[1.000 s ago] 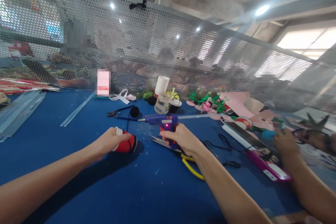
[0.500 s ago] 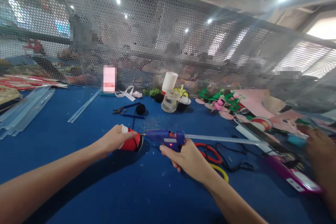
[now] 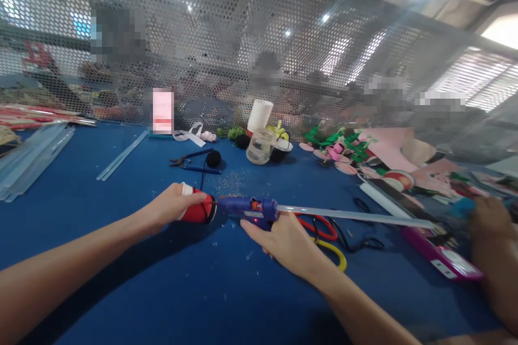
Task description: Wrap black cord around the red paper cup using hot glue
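My left hand (image 3: 170,209) is wrapped round a small red cup-shaped piece with a white rim and black base (image 3: 197,211), lying on its side on the blue table (image 3: 121,280). My right hand (image 3: 285,240) grips a blue hot glue gun (image 3: 253,209) with a lit red lamp. The gun's nozzle touches the black end of the red piece. A long clear glue stick (image 3: 356,216) sticks out of the gun's back to the right.
Red and yellow scissors (image 3: 327,237) and black cords lie right of my hand. Pliers (image 3: 190,161), a black pompom (image 3: 213,159), a clear jar (image 3: 259,146) and a white cup (image 3: 259,116) stand farther back. Another person's hand (image 3: 491,226) works at right. A perforated metal screen (image 3: 283,54) closes the far edge.
The glue gun has swung down and left from upright until its nozzle meets the end of the red piece. My left hand kept hold of the red piece.
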Action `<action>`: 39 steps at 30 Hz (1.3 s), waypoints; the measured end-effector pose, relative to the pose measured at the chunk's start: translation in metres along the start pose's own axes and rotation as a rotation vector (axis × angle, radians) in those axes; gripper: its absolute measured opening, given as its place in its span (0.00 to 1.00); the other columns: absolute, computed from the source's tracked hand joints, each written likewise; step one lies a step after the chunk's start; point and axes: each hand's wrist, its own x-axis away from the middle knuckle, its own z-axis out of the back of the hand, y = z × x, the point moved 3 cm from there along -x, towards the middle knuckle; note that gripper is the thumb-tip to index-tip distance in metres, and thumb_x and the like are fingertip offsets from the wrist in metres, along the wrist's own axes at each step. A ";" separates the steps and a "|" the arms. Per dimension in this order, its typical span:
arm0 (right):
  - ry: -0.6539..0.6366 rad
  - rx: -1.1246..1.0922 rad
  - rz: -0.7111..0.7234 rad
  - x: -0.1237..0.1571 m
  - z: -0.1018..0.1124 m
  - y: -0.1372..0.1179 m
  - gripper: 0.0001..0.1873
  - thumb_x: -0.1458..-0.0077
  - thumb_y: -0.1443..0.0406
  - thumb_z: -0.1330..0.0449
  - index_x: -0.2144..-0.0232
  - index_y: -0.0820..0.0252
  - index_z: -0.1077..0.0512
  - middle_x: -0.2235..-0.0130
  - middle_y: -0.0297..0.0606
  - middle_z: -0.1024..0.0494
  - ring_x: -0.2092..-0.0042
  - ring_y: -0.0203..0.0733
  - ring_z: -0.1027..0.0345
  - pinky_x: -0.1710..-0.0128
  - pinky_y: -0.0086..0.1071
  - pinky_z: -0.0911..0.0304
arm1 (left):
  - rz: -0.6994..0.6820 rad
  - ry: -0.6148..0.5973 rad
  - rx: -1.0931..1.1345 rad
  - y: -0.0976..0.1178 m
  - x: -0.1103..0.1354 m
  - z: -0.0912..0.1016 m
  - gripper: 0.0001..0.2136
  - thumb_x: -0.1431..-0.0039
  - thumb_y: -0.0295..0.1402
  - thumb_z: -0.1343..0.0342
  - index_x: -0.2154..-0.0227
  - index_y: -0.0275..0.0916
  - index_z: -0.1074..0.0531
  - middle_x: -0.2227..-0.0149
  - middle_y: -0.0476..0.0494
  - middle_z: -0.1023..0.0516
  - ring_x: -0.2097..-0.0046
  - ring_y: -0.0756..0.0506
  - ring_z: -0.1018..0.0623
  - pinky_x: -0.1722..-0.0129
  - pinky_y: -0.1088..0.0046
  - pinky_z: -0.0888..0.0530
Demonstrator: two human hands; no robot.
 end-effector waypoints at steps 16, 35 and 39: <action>0.099 0.206 0.236 0.005 0.001 -0.005 0.08 0.53 0.64 0.49 0.78 0.59 0.33 0.80 0.32 0.34 0.78 0.33 0.45 0.77 0.27 0.47 | 0.011 -0.009 0.102 -0.003 -0.002 0.000 0.10 0.62 0.38 0.46 0.83 0.34 0.31 0.85 0.49 0.31 0.80 0.50 0.34 0.79 0.75 0.42; 0.056 0.250 0.253 0.006 -0.001 -0.009 0.06 0.54 0.67 0.50 0.80 0.59 0.37 0.81 0.30 0.36 0.78 0.33 0.46 0.78 0.25 0.48 | 0.040 0.007 0.137 -0.008 -0.006 0.002 0.12 0.61 0.40 0.46 0.84 0.34 0.32 0.86 0.51 0.33 0.81 0.50 0.34 0.79 0.75 0.42; 0.056 0.209 0.258 0.008 -0.001 -0.010 0.06 0.53 0.67 0.50 0.78 0.60 0.35 0.80 0.31 0.34 0.78 0.32 0.45 0.78 0.25 0.47 | 0.039 0.024 0.127 -0.008 -0.006 0.003 0.12 0.62 0.40 0.46 0.85 0.34 0.33 0.86 0.51 0.33 0.82 0.51 0.34 0.80 0.76 0.42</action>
